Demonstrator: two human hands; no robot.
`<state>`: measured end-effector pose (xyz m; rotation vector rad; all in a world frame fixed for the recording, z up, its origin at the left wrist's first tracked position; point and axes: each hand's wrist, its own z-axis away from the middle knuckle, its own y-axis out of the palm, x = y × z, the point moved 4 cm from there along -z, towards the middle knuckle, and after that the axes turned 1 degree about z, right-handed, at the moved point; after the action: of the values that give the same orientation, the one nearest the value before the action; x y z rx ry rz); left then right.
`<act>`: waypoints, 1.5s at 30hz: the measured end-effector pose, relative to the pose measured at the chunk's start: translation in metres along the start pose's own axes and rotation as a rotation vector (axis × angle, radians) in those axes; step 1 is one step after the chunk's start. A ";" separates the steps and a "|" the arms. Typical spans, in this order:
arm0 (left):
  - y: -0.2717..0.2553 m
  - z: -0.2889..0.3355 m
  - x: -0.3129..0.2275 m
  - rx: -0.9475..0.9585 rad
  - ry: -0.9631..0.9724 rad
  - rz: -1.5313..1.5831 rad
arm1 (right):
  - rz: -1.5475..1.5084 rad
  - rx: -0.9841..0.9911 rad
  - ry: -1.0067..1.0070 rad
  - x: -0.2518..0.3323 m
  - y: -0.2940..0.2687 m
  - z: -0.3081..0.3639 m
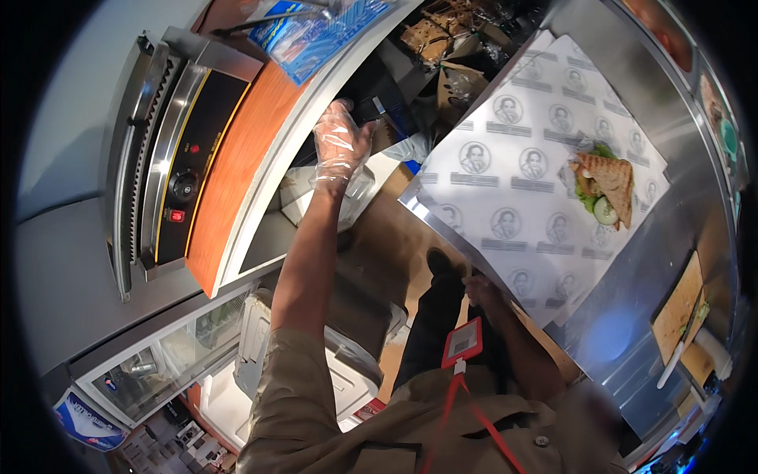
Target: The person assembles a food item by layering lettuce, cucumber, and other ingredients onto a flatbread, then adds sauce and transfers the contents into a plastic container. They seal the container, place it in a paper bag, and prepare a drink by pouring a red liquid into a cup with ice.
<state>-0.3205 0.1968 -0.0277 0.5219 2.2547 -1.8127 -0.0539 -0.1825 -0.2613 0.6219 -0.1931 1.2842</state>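
My left hand [341, 141], in a clear plastic glove, reaches beneath the edge of the wooden counter [260, 138]. Its thumb stands apart from the fingers and I see nothing held; the fingertips are partly hidden. Close by lie dark items and a crumpled clear plastic bag [410, 148]. My right hand [483, 294] hangs low beside the steel table's edge, in shade, its fingers curled with no object showing. On the table, a grilled sandwich [612, 183] with lettuce and cucumber slices rests on printed white paper sheets [505, 189].
A contact grill [185, 166] with a lit red switch stands on the wooden counter. At the table's right are a wooden cutting board [681, 316] and a knife [681, 351]. A lidded white bin [347, 379] stands near my left side. Cardboard scraps [442, 39] lie at the far side.
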 end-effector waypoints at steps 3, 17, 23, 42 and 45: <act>0.002 0.006 0.020 0.046 -0.075 0.105 | 0.085 -0.009 -0.011 0.028 0.032 -0.014; 0.018 0.005 0.004 -0.182 0.052 -0.119 | -0.064 0.244 0.020 0.018 0.061 -0.085; 0.028 0.009 0.004 -0.215 0.018 -0.119 | 0.125 0.038 0.098 0.014 0.054 -0.074; 0.006 0.152 -0.046 -0.114 -0.085 0.055 | 0.120 0.093 0.009 -0.002 0.012 -0.080; -0.022 0.225 -0.044 -0.160 -0.178 0.104 | 0.171 0.109 -0.216 0.028 0.065 -0.109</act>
<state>-0.3035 -0.0328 -0.0426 0.4224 2.1857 -1.5483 -0.1284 -0.0914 -0.3168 0.8529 -0.3623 1.3981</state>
